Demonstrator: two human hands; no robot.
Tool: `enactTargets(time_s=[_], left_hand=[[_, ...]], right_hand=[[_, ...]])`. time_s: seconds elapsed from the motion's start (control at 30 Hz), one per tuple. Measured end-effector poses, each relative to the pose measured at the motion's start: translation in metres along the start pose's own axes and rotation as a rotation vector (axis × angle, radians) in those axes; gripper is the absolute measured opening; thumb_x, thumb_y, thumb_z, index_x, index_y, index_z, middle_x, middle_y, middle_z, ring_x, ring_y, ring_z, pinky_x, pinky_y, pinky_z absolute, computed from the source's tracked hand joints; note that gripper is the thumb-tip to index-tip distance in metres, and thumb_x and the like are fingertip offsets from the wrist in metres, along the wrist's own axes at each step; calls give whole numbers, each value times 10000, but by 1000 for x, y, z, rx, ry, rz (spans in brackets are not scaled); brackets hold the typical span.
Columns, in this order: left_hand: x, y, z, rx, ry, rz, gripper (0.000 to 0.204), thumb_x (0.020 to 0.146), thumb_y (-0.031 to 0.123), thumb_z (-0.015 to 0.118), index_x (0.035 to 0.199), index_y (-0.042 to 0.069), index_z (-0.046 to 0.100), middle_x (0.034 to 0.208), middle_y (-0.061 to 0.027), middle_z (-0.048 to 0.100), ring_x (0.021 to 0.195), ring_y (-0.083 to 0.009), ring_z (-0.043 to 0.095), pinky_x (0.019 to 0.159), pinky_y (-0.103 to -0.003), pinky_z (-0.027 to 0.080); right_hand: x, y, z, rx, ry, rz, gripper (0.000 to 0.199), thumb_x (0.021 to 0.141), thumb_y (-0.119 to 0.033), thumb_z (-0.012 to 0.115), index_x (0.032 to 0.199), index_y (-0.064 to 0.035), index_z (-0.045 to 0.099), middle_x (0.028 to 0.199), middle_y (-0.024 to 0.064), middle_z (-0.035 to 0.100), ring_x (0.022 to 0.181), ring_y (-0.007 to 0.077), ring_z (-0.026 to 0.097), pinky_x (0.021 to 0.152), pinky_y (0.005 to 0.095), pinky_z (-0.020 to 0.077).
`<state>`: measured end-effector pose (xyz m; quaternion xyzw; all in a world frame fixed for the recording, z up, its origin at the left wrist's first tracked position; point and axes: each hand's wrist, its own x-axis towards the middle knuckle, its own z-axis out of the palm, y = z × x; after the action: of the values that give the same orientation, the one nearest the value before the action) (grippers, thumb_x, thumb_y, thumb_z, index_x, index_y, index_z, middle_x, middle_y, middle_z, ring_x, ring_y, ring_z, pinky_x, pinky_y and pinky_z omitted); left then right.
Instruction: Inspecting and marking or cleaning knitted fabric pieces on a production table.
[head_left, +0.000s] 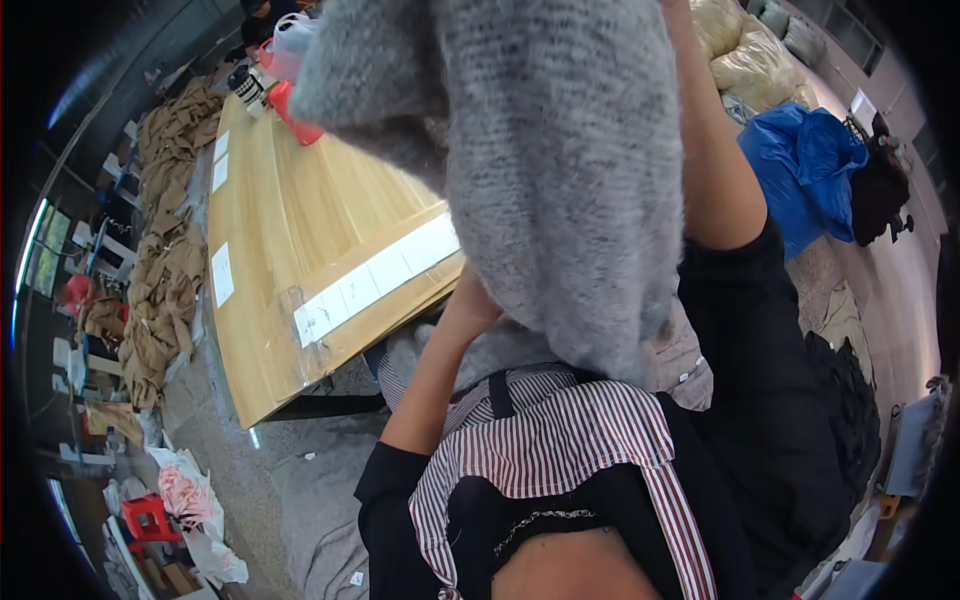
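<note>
A fuzzy grey knitted garment (pixel 570 170) hangs in front of me and fills the upper middle of the head view. My right arm is raised along its right side. Only the lower edge of my right hand (pixel 678 8) shows at the top of the picture; the garment hangs from it, and its fingers are out of sight. My left hand (pixel 480 302) reaches to the garment's lower left side, its fingers hidden behind the knit. More grey cloth (pixel 460 350) lies between the garment and my striped apron (pixel 550 440).
A wooden table (pixel 300 200) with white paper sheets stands ahead left, a red and white bag (pixel 295 110) at its far end. Brown garments (pixel 160 290) lie along the left. Blue plastic bags (pixel 800 170) are at right. A red stool (pixel 150 518) stands lower left; a person (pixel 265 15) is far back.
</note>
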<state>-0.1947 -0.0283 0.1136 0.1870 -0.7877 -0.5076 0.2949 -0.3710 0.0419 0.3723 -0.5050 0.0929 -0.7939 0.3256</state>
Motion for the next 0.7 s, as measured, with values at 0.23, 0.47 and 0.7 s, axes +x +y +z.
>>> enactTargets(time_s=[0.23, 0.47, 0.7], left_hand=[[44, -6, -4, -327, 64, -230, 212, 898, 57, 540, 1054, -42, 643, 782, -32, 668, 702, -60, 575, 621, -212, 464], [96, 24, -42, -582, 199, -390, 174, 906, 19, 440, 1008, 31, 580, 720, -38, 603, 636, -119, 606, 559, -269, 504], [143, 80, -44, -1206, 398, -266, 144, 921, 18, 454, 1037, 40, 537, 1012, -131, 631, 903, -213, 631, 796, -334, 536]], right_hand=[[-34, -47, -18, -124, 42, -64, 244, 887, -149, 623, 1038, 30, 554, 993, 123, 581, 909, 232, 572, 781, 331, 453], [-74, -93, -32, -193, 53, -76, 261, 904, -169, 609, 1079, 18, 554, 1031, 116, 580, 946, 235, 576, 829, 345, 460], [-73, -32, 3, -139, -234, 415, 280, 921, -189, 595, 1119, 5, 555, 1069, 109, 580, 984, 238, 579, 876, 359, 467]])
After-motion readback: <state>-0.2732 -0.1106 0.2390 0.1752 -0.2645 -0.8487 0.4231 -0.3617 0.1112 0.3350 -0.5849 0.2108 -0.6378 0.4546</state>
